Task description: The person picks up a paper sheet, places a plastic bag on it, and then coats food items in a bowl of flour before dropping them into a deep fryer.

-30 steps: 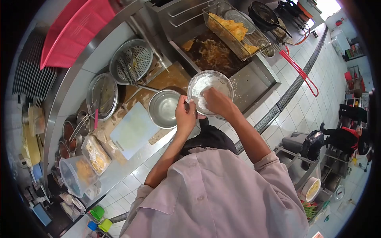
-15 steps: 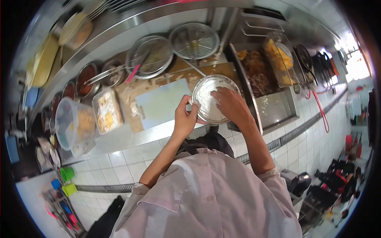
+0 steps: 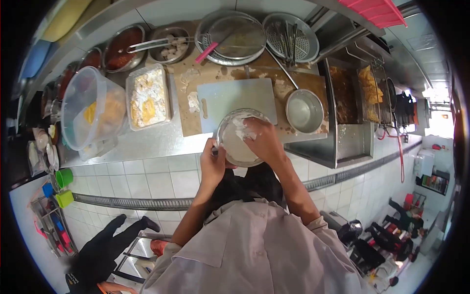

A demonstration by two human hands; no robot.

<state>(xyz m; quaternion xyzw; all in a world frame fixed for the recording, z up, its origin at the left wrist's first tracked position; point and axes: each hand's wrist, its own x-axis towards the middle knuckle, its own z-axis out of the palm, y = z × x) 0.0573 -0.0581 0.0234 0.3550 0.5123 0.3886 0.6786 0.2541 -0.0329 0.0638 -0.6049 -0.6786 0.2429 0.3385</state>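
Observation:
My left hand (image 3: pixel 213 164) grips the near-left rim of a metal bowl (image 3: pixel 234 157), thumb on the rim and fingers underneath. White flour-like powder covers the inside of the bowl. My right hand (image 3: pixel 264 139) reaches into it from the right, its fingers curled and coated with white clumps; what lies between the fingertips is hidden. The bowl overlaps the near edge of a pale cutting board (image 3: pixel 237 95). Just to the right stands a saucepan (image 3: pixel 304 111) with pale liquid, its handle pointing away.
A tray (image 3: pixel 148 98) of floury yellow pieces and a clear plastic tub (image 3: pixel 93 108) stand left. Behind are a bowl of red sauce (image 3: pixel 122 49), a strainer with a pink handle (image 3: pixel 208 52) and a colander (image 3: pixel 301 49). A fryer (image 3: pixel 342 95) borders the right. Another person (image 3: pixel 98 255) is lower left.
My hands and the bowl have shifted left, from in front of the saucepan to the cutting board's near edge. The saucepan is now uncovered. My view has turned, showing more of the other person.

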